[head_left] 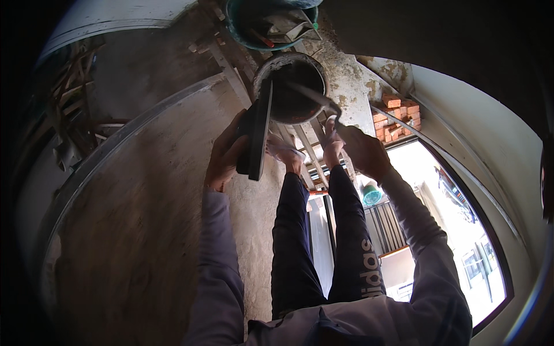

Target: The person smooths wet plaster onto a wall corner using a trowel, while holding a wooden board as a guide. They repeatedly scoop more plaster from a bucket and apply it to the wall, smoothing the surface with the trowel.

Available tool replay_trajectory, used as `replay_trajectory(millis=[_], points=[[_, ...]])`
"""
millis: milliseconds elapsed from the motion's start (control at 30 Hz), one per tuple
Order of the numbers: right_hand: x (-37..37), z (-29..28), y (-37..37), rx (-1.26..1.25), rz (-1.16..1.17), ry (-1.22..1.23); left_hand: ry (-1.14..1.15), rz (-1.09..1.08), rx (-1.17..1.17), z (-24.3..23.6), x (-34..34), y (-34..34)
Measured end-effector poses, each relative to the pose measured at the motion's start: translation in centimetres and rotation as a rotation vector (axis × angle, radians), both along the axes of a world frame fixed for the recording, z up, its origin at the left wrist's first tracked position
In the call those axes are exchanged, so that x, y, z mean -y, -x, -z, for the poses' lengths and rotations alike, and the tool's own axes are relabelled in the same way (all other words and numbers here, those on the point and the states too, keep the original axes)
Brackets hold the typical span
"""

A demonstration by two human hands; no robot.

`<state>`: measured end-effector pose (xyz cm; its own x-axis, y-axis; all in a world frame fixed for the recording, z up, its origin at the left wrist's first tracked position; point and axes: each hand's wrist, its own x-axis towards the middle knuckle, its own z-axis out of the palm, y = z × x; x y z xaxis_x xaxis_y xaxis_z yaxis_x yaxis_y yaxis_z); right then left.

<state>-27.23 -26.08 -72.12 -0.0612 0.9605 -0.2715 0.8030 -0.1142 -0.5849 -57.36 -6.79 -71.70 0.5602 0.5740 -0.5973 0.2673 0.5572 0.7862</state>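
My left hand [224, 154] is closed on a long, flat black plastering float [261, 132], held on edge with its far end over the bucket. My right hand [365, 152] wraps round the handle of a trowel, whose narrow blade [309, 93] points left into the mouth of the bucket. The round dark bucket [319, 65] has a rim crusted with grey mortar. Its inside is in deep shadow, so how much it holds cannot be made out. Float and trowel are apart, facing each other across the opening.
Beyond the bucket stands a green tub [232, 26] with tools in it. My feet are on wooden slats [311, 151], with a drop below them. Orange bricks [398, 118] are stacked at the right, near a bright opening. A rough plastered wall [150, 219] spans the left.
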Motion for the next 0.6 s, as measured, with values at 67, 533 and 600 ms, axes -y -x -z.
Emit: replay_trajectory(millis=[67, 533, 600], points=[[-0.4, -2.2, -0.1, -0.086, 0.238, 0.025, 0.013, -0.024, -0.106, 0.3, -0.8, 0.1], [1.6, 3.7, 3.8, -0.082, 0.18, 0.02, -0.326, 0.102, -0.538, 2.4, -4.7, -1.3], [1.3, 6.2, 5.2, -0.092, 0.263, 0.043, -0.403, 0.136, -0.583, 3.3, -8.9, -4.8]])
